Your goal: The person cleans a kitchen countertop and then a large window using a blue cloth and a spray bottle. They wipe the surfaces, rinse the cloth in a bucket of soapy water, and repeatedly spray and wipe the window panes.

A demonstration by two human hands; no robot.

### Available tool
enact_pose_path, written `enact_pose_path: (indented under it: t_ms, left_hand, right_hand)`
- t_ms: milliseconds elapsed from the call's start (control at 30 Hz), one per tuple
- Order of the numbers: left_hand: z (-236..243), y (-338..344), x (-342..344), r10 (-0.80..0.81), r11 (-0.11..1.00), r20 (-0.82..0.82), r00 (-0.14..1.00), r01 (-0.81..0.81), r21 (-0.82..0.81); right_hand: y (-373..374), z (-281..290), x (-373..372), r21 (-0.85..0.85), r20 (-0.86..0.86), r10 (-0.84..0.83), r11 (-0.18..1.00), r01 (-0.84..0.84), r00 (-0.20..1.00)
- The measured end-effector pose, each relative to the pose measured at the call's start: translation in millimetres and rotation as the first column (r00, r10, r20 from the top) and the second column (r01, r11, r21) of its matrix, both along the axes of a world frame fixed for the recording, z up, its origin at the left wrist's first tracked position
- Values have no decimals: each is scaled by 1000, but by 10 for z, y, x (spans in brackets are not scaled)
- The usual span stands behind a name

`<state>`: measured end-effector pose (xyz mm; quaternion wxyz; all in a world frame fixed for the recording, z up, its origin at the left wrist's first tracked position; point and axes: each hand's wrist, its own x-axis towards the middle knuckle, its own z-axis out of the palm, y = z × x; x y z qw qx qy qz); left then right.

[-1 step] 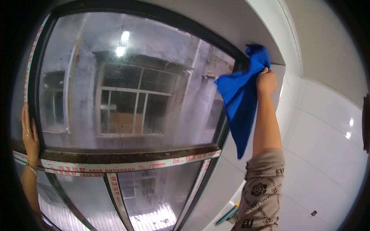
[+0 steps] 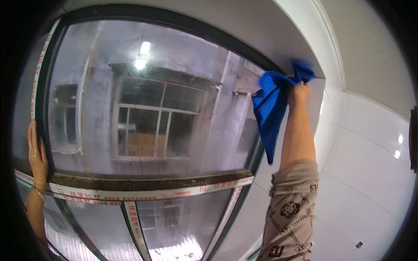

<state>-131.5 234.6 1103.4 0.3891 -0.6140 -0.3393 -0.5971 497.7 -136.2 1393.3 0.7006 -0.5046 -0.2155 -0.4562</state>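
Shift since earlier frame: bright blue fabric cloth (image 2: 271,114) has its lower tip raised and its upper part bunched more toward the window corner; left hand (image 2: 37,155) keeps its place on the frame.
Cloth position: right of centre, upper half of the frame; overlaps the pane's right edge, with a pointed end hanging down.
Right hand (image 2: 300,92): upper right of the frame; fingers closed on the cloth; cloth edges blurred.
Left hand: left edge of the frame; fingers extended and thumb spread, laid against the window upright; wears a thin pale bracelet (image 2: 38,192).
Spacing of hands: well apart, one at either side of the large pane.
Sleeve: grey-brown printed fabric sleeve (image 2: 289,209), lower right, on the right arm.
Window: large rectangular glass pane (image 2: 226,130), centre, in a dark window frame (image 2: 143,15); white protective tape with red print (image 2: 126,195) along the crossbar below.
Wall: glossy white tiled wall (image 2: 357,161), right side.
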Motion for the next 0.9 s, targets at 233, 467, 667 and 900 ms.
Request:
enact_pose_path:
  t_ms: [233, 467, 667, 900]
  left_hand:
    - [100, -244, 318, -115, 993, 64, 991, 116, -4]
    - [56, -142, 227, -44, 999, 48, 998, 44, -16]
    - [31, -93, 200, -82, 996, 56, 995, 83, -12]
    - [64, -161, 274, -66, 998, 43, 997, 66, -11]
  right_hand:
    - [1093, 648, -312, -442, -55, -369, 842, 309, 928]
    - [1839, 323, -1130, -204, 118, -163, 961, 185, 979]
    - [123, 226, -407, -588, 321, -653, 430, 685, 686]
    - [64, 437, -908, -291, -84, -324, 912, 288, 942]
